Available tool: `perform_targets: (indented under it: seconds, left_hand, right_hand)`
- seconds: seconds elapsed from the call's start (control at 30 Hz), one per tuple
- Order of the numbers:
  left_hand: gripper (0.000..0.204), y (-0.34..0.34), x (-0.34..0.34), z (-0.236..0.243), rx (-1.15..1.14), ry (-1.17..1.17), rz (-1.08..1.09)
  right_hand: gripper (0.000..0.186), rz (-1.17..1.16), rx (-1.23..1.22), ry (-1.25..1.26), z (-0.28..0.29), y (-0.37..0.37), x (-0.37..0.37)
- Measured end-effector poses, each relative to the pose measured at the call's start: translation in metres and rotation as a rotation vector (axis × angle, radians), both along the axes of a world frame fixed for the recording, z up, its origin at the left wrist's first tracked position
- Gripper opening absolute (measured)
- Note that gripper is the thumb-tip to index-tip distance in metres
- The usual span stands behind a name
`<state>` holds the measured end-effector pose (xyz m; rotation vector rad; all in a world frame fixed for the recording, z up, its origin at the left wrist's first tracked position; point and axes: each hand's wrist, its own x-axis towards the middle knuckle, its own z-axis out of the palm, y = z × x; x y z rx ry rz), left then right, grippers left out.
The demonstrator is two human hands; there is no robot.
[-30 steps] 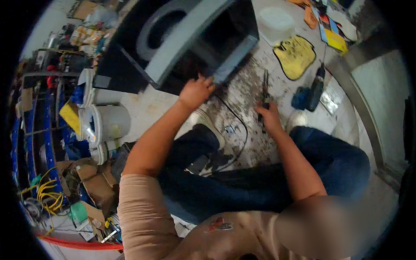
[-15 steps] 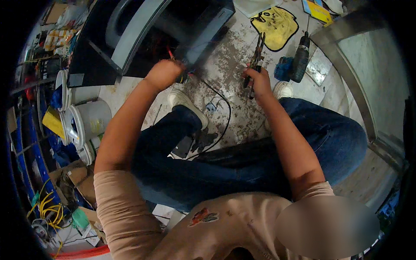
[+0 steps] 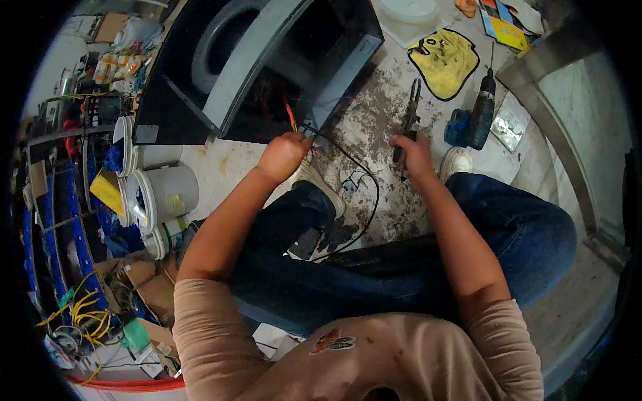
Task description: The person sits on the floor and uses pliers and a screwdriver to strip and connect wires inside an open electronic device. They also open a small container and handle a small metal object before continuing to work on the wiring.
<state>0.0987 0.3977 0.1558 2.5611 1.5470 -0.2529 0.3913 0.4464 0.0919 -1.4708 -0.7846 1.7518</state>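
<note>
A bundle of thin coloured wires (image 3: 289,110), red and yellow among them, comes out of the open underside of a black metal appliance housing (image 3: 175,119). My left hand (image 3: 286,156) is closed around the bundle's lower end, just outside the housing. In my right hand (image 3: 416,157), over the dirty floor, is a pair of dark pliers (image 3: 412,119) with the jaws pointing away from me. A black cable (image 3: 376,190) loops from near my left hand down across the floor towards my legs. The fingers hide the wire ends.
Right of the pliers lie a black cordless drill (image 3: 480,117) and a yellow cloth (image 3: 445,63) with dark edging. White buckets (image 3: 170,190) stand at left beside a cluttered shelf (image 3: 60,220). A metal-framed panel (image 3: 568,134) borders the right. My shoes rest on the stained floor.
My left hand has drawn back from the housing, and more of the red and yellow wires shows. The pliers, still in my right hand, have turned more upright. The whole view has shifted.
</note>
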Motion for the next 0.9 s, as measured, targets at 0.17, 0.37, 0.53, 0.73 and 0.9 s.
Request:
perform_targets:
  seconds: [0.17, 0.37, 0.53, 0.73, 0.9]
  left_hand:
    - [0.027, 0.003, 0.009, -0.002, -0.022, -0.129, 0.042]
    - [0.027, 0.025, 0.018, 0.004, -0.059, -0.310, 0.287]
    - [0.018, 0.042, 0.003, 0.013, -0.152, -0.572, 0.214]
    - [0.019, 0.047, -0.014, 0.022, -0.380, -0.690, 0.319]
    - [0.019, 0.056, -0.003, 0.023, -0.283, -0.828, 0.426]
  right_hand:
    - [0.035, 0.134, 0.066, -0.047, -0.004, -0.004, -0.010]
    - [0.036, 0.186, 0.041, -0.075, 0.001, -0.015, -0.015]
    - [0.037, 0.256, 0.060, -0.014, 0.002, -0.017, -0.025]
    - [0.046, 0.458, 0.028, 0.077, 0.014, -0.037, -0.038]
    - [0.056, 0.584, -0.141, 0.148, 0.018, -0.046, -0.049]
